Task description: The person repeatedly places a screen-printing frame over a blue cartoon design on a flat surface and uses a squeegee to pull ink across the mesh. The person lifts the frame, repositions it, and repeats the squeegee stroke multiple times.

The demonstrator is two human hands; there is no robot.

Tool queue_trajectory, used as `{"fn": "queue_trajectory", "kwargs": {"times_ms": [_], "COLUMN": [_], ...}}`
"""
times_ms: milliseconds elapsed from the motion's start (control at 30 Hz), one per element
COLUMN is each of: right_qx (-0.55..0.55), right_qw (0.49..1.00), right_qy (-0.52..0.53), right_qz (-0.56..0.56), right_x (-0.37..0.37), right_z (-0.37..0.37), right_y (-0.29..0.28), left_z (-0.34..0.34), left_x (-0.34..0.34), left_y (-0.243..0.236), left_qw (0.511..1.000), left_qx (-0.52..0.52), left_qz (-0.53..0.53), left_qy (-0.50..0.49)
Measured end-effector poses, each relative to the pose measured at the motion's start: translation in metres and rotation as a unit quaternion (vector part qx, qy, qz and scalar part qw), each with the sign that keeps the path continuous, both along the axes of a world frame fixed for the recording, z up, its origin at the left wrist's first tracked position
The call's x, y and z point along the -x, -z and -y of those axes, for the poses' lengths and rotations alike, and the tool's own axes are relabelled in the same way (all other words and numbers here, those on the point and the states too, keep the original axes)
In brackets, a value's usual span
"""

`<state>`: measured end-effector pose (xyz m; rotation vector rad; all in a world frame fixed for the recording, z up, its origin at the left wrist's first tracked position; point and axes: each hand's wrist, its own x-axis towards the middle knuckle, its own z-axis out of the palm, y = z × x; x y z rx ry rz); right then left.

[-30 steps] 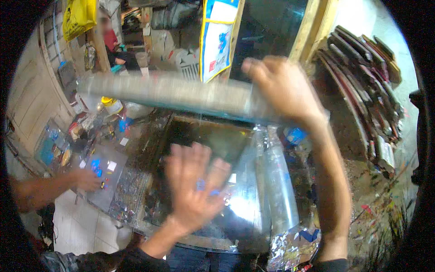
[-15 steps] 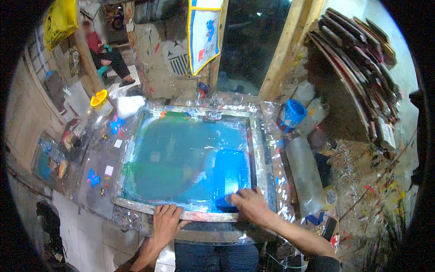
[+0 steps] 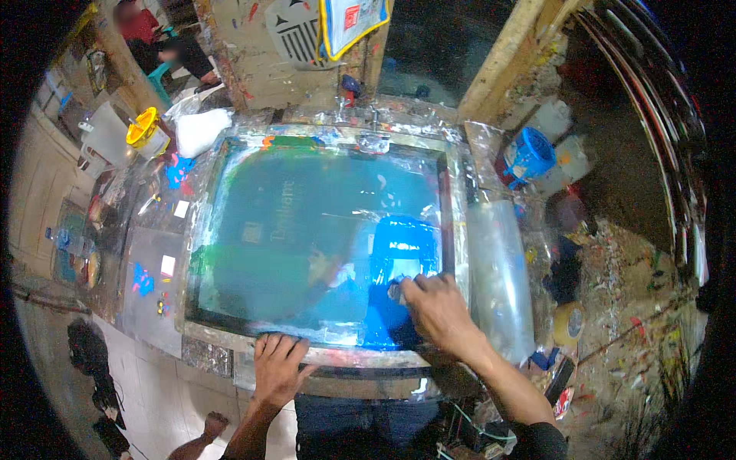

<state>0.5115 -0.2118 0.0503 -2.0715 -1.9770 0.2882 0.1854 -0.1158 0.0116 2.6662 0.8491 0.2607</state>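
Observation:
A large screen printing frame [image 3: 360, 358] lies on the worktable, its mesh [image 3: 291, 230] green and teal. Thick wet blue ink [image 3: 406, 231] covers the right part of the mesh. My right hand [image 3: 441, 310] is closed around a squeegee [image 3: 395, 290] over this ink, near the frame's right side. The squeegee is mostly hidden by the hand and smeared with ink. At the near edge, left of the middle, my left hand [image 3: 280, 360] grips the frame's wooden bar, fingers curled over the top.
Right of the frame stand a blue paint bucket [image 3: 529, 157], a clear plastic roll [image 3: 502, 284] and a tape roll [image 3: 568, 323]. On the left are a yellow-rimmed bucket [image 3: 148, 134], a white bag [image 3: 201, 132] and small printed pieces [image 3: 142, 279]. A person [image 3: 146, 34] sits beyond.
My right hand has moved away from the frame's near edge, farther up the mesh over the blue ink. My left hand stays on the near bar. The view has shifted downward.

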Motion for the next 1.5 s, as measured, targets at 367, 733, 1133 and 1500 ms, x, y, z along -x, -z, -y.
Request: {"fn": "queue_trajectory", "kwargs": {"times_ms": [367,733,1133,1500], "right_qx": [-0.123,-0.385,-0.166,-0.19], "right_qw": [0.979,0.901,0.972,0.967], "right_qy": [0.112,0.104,0.13,0.154], "right_qz": [0.113,0.172,0.102,0.064], "right_x": [0.077,-0.026,-0.089,-0.085], "right_z": [0.055,-0.072,-0.154,-0.175], "right_y": [-0.039,-0.244,-0.361,-0.373], "left_z": [-0.017,0.118,-0.093,-0.053], "left_x": [-0.007,-0.158,-0.083,0.032], "left_y": [-0.058,-0.049,0.043,-0.002], "left_qw": [0.994,0.985,0.997,0.718], "left_qx": [-0.084,0.021,-0.053,0.22], "left_qz": [0.021,0.061,-0.029,0.5], "left_qy": [0.072,0.16,0.052,-0.432]}}
